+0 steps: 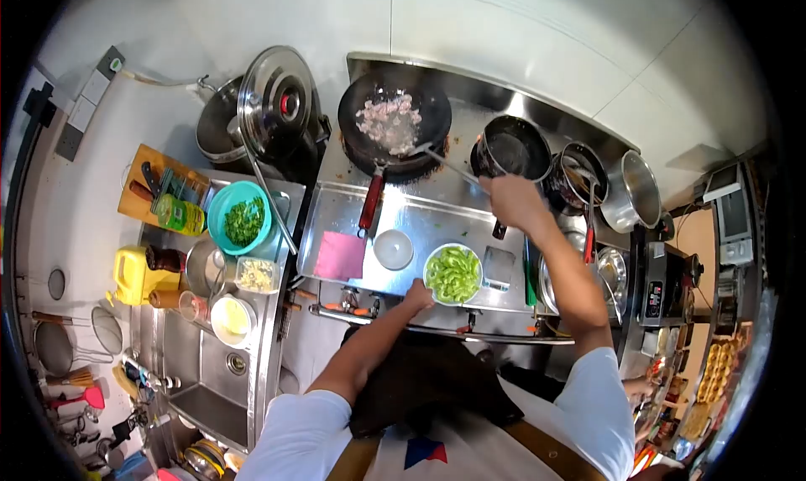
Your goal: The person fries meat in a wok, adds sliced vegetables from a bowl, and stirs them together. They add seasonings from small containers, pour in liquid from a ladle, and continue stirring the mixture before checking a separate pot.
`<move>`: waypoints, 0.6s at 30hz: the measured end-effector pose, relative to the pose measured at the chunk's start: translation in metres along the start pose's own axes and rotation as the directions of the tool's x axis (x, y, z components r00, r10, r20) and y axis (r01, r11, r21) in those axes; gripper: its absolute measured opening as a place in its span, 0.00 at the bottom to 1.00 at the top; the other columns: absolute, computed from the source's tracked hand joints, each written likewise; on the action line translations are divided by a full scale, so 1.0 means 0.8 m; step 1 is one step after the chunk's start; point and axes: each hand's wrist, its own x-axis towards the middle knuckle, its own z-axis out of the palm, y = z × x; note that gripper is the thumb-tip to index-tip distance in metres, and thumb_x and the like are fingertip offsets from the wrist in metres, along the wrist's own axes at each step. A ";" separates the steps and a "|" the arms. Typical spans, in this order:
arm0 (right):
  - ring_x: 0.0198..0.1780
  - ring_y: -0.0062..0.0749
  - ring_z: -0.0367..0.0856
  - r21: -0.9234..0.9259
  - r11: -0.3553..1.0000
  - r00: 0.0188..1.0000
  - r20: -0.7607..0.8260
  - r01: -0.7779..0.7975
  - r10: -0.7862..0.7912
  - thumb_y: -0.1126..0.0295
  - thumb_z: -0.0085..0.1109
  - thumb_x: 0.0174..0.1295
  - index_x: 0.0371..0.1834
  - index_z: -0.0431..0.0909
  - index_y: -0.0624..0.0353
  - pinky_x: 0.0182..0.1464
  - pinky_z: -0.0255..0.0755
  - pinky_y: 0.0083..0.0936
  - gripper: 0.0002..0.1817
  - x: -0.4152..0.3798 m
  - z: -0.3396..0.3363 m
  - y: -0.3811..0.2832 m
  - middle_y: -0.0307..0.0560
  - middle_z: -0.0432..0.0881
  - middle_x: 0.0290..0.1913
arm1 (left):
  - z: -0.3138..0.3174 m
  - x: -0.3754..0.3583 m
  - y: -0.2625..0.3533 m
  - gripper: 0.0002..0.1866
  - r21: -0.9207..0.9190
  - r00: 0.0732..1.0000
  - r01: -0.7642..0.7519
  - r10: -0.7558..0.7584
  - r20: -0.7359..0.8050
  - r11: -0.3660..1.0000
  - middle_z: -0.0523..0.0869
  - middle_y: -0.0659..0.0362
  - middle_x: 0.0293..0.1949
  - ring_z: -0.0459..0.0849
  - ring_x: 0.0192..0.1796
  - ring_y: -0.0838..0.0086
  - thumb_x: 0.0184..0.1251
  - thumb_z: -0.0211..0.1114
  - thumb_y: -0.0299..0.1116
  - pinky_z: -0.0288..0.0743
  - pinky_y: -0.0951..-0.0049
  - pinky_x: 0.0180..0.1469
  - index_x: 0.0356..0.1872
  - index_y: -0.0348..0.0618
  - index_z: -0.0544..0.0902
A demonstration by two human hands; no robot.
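Note:
My right hand (514, 197) is closed around the handle of a long metal cooking spatula (457, 169), whose head rests at the right side of the wok (346, 116). Pale pink pieces of meat (390, 122) lie in the wok, and its red handle (373, 200) points toward me. At the counter's front, my left hand (417, 295) is closed at the left rim of a white bowl (428, 271) filled with cut green vegetables (453, 274). Left of it stand a small white bowl (393, 249) and a pink cloth (339, 256).
To the right are a black saucepan (514, 149), another pan (579, 175) with a utensil in it, and a steel pot (634, 191). A turquoise bowl of chopped greens (259, 197), a yellow jug (143, 278) and a sink (201, 355) are on the left. Another person's hand (640, 386) shows at right.

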 end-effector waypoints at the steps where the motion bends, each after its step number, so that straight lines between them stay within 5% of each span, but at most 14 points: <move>1: 0.38 0.50 0.83 -0.011 1.000 1.000 0.026 -0.014 0.014 0.74 0.49 0.55 0.48 0.78 0.57 0.40 0.76 0.42 0.17 0.001 -0.001 -0.006 0.56 0.83 0.34 | 0.009 0.024 -0.017 0.27 0.064 0.999 0.025 -0.023 -0.033 0.998 0.83 0.43 0.34 0.85 0.31 0.57 0.49 0.68 0.35 0.78 0.62 0.33 0.48 0.32 0.67; 5: 0.39 0.50 0.82 -0.036 0.998 0.997 0.052 -0.052 0.054 0.73 0.48 0.57 0.58 0.72 0.51 0.40 0.76 0.45 0.23 0.048 0.055 -0.034 0.57 0.82 0.37 | 0.003 -0.003 0.003 0.30 0.312 0.987 -0.131 0.155 -0.053 0.941 0.83 0.40 0.38 0.85 0.39 0.52 0.50 0.69 0.35 0.80 0.61 0.36 0.50 0.32 0.65; 8: 0.39 0.54 0.82 0.118 0.986 0.993 0.000 -0.119 0.120 0.73 0.49 0.57 0.58 0.71 0.54 0.41 0.75 0.47 0.23 0.100 0.088 -0.054 0.61 0.82 0.36 | -0.003 -0.013 0.022 0.27 0.032 0.997 -0.074 0.074 -0.003 0.997 0.83 0.42 0.40 0.84 0.44 0.52 0.53 0.67 0.36 0.78 0.59 0.45 0.50 0.34 0.67; 11: 0.41 0.58 0.80 0.330 0.936 0.980 -0.113 -0.121 0.166 0.72 0.51 0.56 0.57 0.71 0.57 0.44 0.73 0.48 0.22 0.148 0.104 -0.068 0.64 0.81 0.36 | -0.009 -0.007 0.009 0.26 0.170 0.972 -0.223 0.233 -0.041 0.960 0.84 0.44 0.38 0.85 0.39 0.52 0.54 0.66 0.39 0.78 0.59 0.44 0.50 0.37 0.69; 13: 0.42 0.61 0.79 0.460 0.879 0.946 -0.211 -0.126 0.246 0.70 0.52 0.56 0.54 0.73 0.60 0.46 0.71 0.48 0.20 0.170 0.099 -0.085 0.67 0.80 0.35 | -0.032 -0.047 0.040 0.25 0.138 0.986 -0.162 0.167 -0.021 0.977 0.84 0.45 0.36 0.85 0.38 0.52 0.54 0.65 0.40 0.78 0.59 0.44 0.50 0.38 0.72; 15: 0.42 0.60 0.79 0.476 0.873 0.948 -0.217 -0.105 0.232 0.69 0.53 0.57 0.53 0.74 0.62 0.47 0.71 0.47 0.19 0.190 0.089 -0.092 0.67 0.80 0.37 | -0.059 -0.087 0.069 0.22 0.075 0.966 -0.211 0.197 0.169 0.975 0.81 0.43 0.44 0.86 0.37 0.57 0.59 0.60 0.30 0.84 0.66 0.29 0.54 0.32 0.68; 18: 0.42 0.58 0.79 0.349 0.937 0.991 -0.120 -0.008 0.053 0.69 0.53 0.56 0.56 0.73 0.58 0.47 0.72 0.46 0.22 0.195 0.070 -0.093 0.66 0.80 0.37 | -0.085 -0.119 0.086 0.22 0.085 0.931 -0.294 0.266 0.250 0.952 0.79 0.44 0.47 0.86 0.39 0.59 0.61 0.57 0.27 0.85 0.69 0.30 0.56 0.31 0.66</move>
